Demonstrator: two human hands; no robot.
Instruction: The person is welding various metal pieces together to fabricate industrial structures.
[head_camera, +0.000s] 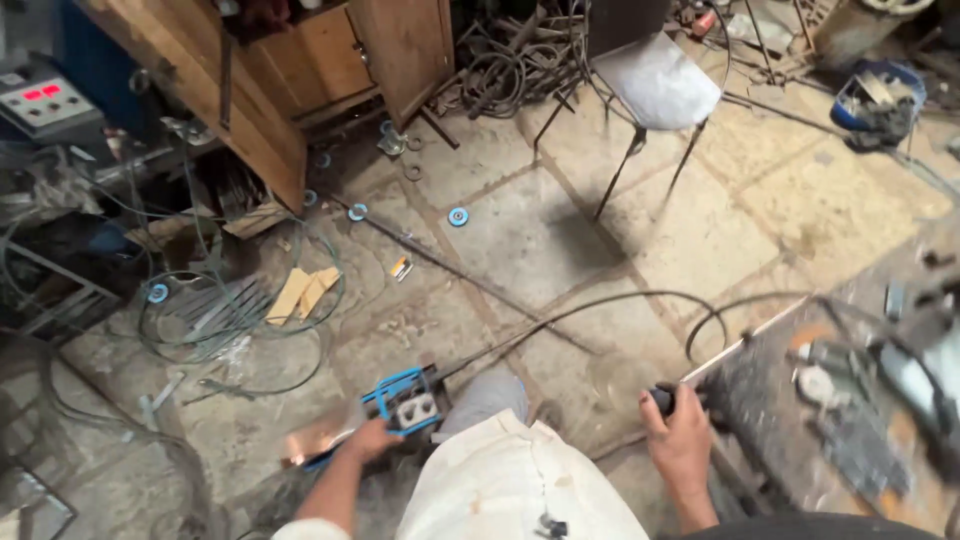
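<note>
The left hand (372, 440) grips a blue socket box (405, 404) low over the dusty stone floor (520, 240), while the right hand (682, 432) is closed on a black plug (662, 398) at the edge of a grimy tabletop (800, 420) to the right. A black cable (600, 305) loops across the floor between them. Beyond stand a metal chair (655, 85) and wooden cabinet (300, 70), with wire coils (240, 320) and blue discs (458, 216) scattered about.

Left hand (368, 440) on blue-framed tool (402, 402)

A metal workshop: coiled cables (515, 60), grinding discs (458, 216) on a dusty stone floor (800, 200) (cluttered), welding machine (45, 105).
</note>
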